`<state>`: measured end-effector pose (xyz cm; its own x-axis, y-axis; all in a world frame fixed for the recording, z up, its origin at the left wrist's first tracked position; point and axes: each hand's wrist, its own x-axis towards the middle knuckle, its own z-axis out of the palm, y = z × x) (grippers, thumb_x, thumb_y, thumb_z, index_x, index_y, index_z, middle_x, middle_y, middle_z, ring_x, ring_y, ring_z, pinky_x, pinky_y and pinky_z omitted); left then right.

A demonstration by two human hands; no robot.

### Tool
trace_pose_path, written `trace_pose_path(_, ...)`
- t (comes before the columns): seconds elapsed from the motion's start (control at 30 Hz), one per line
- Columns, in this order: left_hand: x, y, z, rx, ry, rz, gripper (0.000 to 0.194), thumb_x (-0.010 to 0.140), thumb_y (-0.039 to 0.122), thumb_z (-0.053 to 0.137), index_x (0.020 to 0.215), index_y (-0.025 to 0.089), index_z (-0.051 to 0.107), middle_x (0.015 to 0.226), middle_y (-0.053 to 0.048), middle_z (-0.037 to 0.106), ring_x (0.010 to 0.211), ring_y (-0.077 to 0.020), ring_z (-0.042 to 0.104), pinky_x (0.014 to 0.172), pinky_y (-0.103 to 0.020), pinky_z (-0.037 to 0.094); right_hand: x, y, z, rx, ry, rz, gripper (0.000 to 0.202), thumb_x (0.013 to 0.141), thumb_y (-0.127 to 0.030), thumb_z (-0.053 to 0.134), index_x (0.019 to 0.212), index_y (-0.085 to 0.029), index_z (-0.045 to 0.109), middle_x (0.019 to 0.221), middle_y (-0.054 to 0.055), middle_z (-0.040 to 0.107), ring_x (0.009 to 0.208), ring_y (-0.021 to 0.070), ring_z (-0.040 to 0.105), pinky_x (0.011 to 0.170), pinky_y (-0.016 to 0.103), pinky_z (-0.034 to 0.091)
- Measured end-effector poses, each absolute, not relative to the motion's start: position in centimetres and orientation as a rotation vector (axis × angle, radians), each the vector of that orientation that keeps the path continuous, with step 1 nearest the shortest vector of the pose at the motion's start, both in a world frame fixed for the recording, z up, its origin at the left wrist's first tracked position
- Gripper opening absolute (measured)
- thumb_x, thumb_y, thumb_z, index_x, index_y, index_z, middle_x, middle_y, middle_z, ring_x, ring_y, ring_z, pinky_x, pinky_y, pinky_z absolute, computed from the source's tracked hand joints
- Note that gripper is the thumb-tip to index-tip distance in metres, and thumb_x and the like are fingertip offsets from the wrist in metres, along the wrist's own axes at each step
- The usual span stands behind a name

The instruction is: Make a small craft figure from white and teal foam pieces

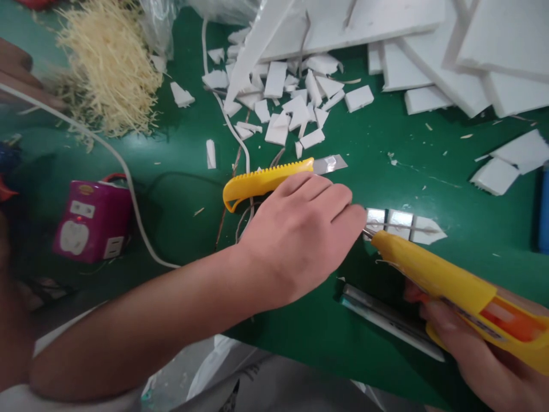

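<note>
My right hand (476,337) is wrapped around the handle of a yellow hot glue gun (437,266) with an orange part. The gun's metal nozzle points left, close to the fingers of my left hand (302,229). My left hand is closed with the back up; its fingertips, and whatever they hold, are hidden. Just right of it lie small white foam pieces (400,224) in a row, the last one pointed, with a thin stick along them. A yellow utility knife (268,178) lies beyond my left hand, blade out to the right.
Foam scraps (295,109) and foam sheets (433,68) spread across the back of the green table (407,154). A purple power adapter (92,220), a white cord (137,206) and pale shredded straw (111,68) are at left. A person's hand (26,74) is beside the straw. A slim metallic tool (390,320) lies near the front.
</note>
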<state>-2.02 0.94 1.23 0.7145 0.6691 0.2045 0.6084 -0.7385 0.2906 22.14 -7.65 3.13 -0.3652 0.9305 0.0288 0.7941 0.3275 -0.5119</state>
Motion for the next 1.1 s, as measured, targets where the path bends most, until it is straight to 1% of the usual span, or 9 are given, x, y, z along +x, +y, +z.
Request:
trace_pose_path(0.13,-1.9,0.8,1.2,2.671,1.023,0.463,0.028,0.101,0.024,0.052,0.123,0.014,0.066,0.107,-0.006,0.075,0.101,-0.0236,0.069,0.095,-0.039,0.055,22.1,-7.6,3.0,-1.58,-2.231,0.642,0.014,0.1,-0.024,0.047,0.088,-0.031,0.049,0.064,-0.007,0.06,0.05,0.0123,0.058,0.045,0.023,0.045)
trace_pose_path(0.23,-1.8,0.8,1.0,2.685,1.01,0.438,0.03,0.102,0.019,0.048,0.127,0.013,0.065,0.108,-0.007,0.075,0.101,-0.0238,0.069,0.093,-0.04,0.054,22.2,-7.4,3.1,-1.512,-2.357,0.553,0.009,0.099,-0.027,0.051,0.092,-0.032,0.052,0.068,-0.007,0.064,0.054,0.0132,0.061,0.045,0.024,0.045)
trace_pose_path(0.33,-1.8,0.8,0.8,2.711,1.015,0.423,0.03,0.102,0.015,0.046,0.126,0.013,0.065,0.109,-0.007,0.075,0.102,-0.0236,0.069,0.092,-0.039,0.054,21.6,-7.4,3.3,-1.538,-2.344,0.534,0.01,0.101,-0.028,0.049,0.091,-0.032,0.051,0.068,-0.006,0.063,0.054,0.0129,0.061,0.045,0.024,0.044)
trace_pose_path(0.47,-1.7,0.8,0.6,2.717,1.023,0.44,0.029,0.102,0.015,0.046,0.124,0.013,0.066,0.109,-0.007,0.075,0.101,-0.0235,0.069,0.091,-0.038,0.054,20.6,-8.0,3.8,-1.731,-2.175,0.548,0.019,0.103,-0.027,0.047,0.084,-0.03,0.048,0.065,-0.006,0.059,0.051,0.0122,0.057,0.047,0.024,0.045)
trace_pose_path(0.57,-1.7,0.8,0.6,2.721,1.025,0.432,0.029,0.103,0.015,0.045,0.123,0.013,0.066,0.109,-0.007,0.075,0.102,-0.0232,0.069,0.092,-0.038,0.054,20.9,-8.1,3.9,-1.69,-2.203,0.562,0.014,0.1,-0.025,0.049,0.087,-0.031,0.051,0.064,-0.006,0.06,0.05,0.0125,0.058,0.046,0.024,0.045)
trace_pose_path(0.63,-1.7,0.8,0.6,2.723,1.022,0.434,0.028,0.103,0.015,0.045,0.121,0.013,0.066,0.109,-0.007,0.075,0.101,-0.0233,0.069,0.091,-0.038,0.055,21.6,-7.9,3.6,-1.609,-2.278,0.569,0.008,0.098,-0.029,0.05,0.093,-0.033,0.054,0.07,-0.006,0.066,0.055,0.0147,0.063,0.044,0.025,0.045)
trace_pose_path(0.8,-1.9,0.9,1.1,2.695,1.005,0.415,0.022,0.101,0.015,0.048,0.103,0.015,0.069,0.101,-0.006,0.075,0.094,-0.0225,0.07,0.09,-0.038,0.055,22.4,-7.5,3.1,-1.604,-2.305,0.523,0.01,0.094,-0.026,0.051,0.091,-0.033,0.058,0.073,-0.005,0.07,0.06,0.0166,0.068,0.045,0.024,0.047)
trace_pose_path(0.97,-2.2,1.1,1.4,2.722,0.953,0.414,0.022,0.102,0.018,0.049,0.094,0.017,0.07,0.097,-0.005,0.075,0.093,-0.0218,0.071,0.094,-0.039,0.056,22.1,-7.4,3.1,-1.572,-2.279,0.584,0.011,0.092,-0.024,0.053,0.085,-0.031,0.056,0.064,-0.006,0.064,0.048,0.0134,0.061,0.045,0.023,0.046)
trace_pose_path(1.1,-2.1,1.1,1.2,2.735,0.933,0.424,0.02,0.101,0.017,0.052,0.094,0.016,0.071,0.096,-0.006,0.075,0.091,-0.0223,0.071,0.092,-0.04,0.057,22.1,-7.4,3.1,-1.567,-2.294,0.585,0.008,0.095,-0.027,0.051,0.092,-0.034,0.055,0.07,-0.006,0.068,0.053,0.0143,0.063,0.044,0.023,0.046)
